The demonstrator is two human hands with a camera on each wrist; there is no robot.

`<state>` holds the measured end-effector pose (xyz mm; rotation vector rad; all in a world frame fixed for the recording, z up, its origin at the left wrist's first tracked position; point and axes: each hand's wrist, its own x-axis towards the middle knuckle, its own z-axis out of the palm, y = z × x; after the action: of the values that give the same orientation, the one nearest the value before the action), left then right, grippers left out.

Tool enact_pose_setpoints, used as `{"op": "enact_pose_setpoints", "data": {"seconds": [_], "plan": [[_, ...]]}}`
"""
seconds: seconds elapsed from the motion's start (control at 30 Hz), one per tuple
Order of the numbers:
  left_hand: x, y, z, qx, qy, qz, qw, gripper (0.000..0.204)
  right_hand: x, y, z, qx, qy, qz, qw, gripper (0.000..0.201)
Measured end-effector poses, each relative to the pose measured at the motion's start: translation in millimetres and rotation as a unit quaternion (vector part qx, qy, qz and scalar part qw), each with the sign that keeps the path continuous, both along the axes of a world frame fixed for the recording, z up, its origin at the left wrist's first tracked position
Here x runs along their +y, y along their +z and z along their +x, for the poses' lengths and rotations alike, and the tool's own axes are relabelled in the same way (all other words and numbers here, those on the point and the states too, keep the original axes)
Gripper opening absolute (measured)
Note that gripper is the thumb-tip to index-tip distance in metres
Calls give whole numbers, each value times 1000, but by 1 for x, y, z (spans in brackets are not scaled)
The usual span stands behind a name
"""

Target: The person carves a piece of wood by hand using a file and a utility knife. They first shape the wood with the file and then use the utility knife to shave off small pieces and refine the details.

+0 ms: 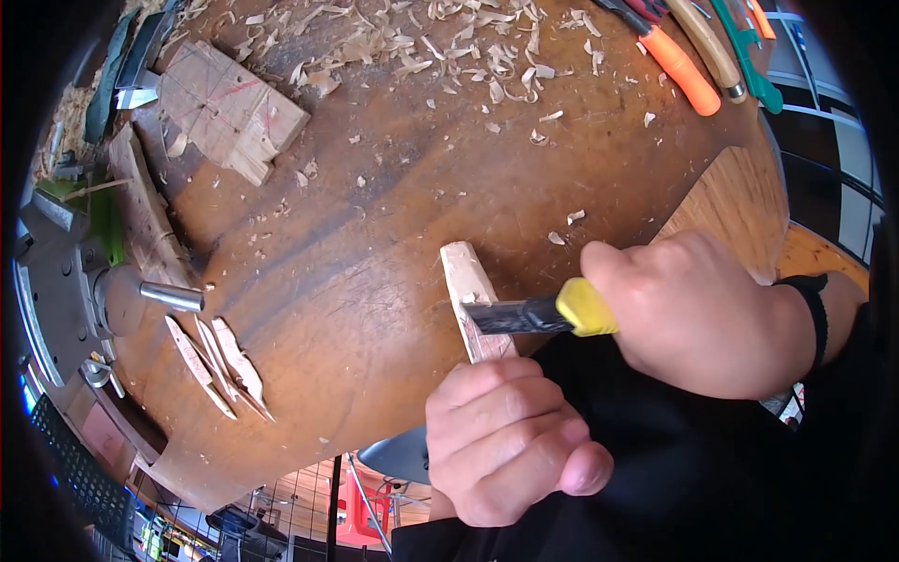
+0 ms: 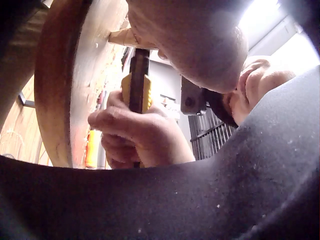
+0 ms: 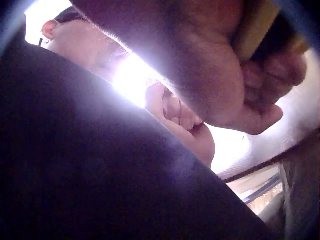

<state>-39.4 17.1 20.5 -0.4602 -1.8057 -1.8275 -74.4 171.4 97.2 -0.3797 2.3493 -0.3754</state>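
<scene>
My left hand grips the lower end of a pale strip of wood, whose far end points away over the table. A yellow utility knife is held in my right hand, fingers wrapped round its handle. Its dark blade lies across the wood strip, just beyond the left hand's knuckles. From the left wrist view, the knife's black and yellow body stands out of the right fist. In the right wrist view the right hand curls round the handle, with the blade out of sight.
Wood shavings litter the back of the brown table. Several thin carved wood pieces lie at left, near a metal rod. A marked wood block sits at back left. Orange-handled and other tools lie at back right.
</scene>
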Motion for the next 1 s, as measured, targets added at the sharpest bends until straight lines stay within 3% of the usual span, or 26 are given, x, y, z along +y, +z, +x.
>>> {"op": "enact_pose_setpoints", "data": {"seconds": [0.17,0.27,0.33,0.47,0.6,0.67,0.7,0.83,1.0], "plan": [[-5,1,-2,-4,-31,-2,1000,30,4,4,-1,-42,1,21,999,25],[-4,1,2,-24,-19,25,999,30,3,4,-3,-52,7,34,998,26],[1,-2,7,-16,48,76,996,30,-1,1,-5,-60,12,44,997,26],[-4,-9,8,16,26,73,997,31,-8,-3,-13,-57,-2,23,998,24],[1,-2,8,-19,41,82,996,31,-11,-8,-18,-44,8,17,999,23],[1,-1,3,-9,28,138,990,23,-10,-10,-17,-27,6,2,1000,22],[-5,2,0,-33,-19,45,998,29,-9,-11,-15,-13,7,-9,1000,21],[2,-2,0,5,10,-5,1000,28,-4,-15,-5,41,-12,-41,998,19],[1,-3,1,6,-5,4,1000,29,5,-9,1,-5,-16,-13,1000,11]]}}
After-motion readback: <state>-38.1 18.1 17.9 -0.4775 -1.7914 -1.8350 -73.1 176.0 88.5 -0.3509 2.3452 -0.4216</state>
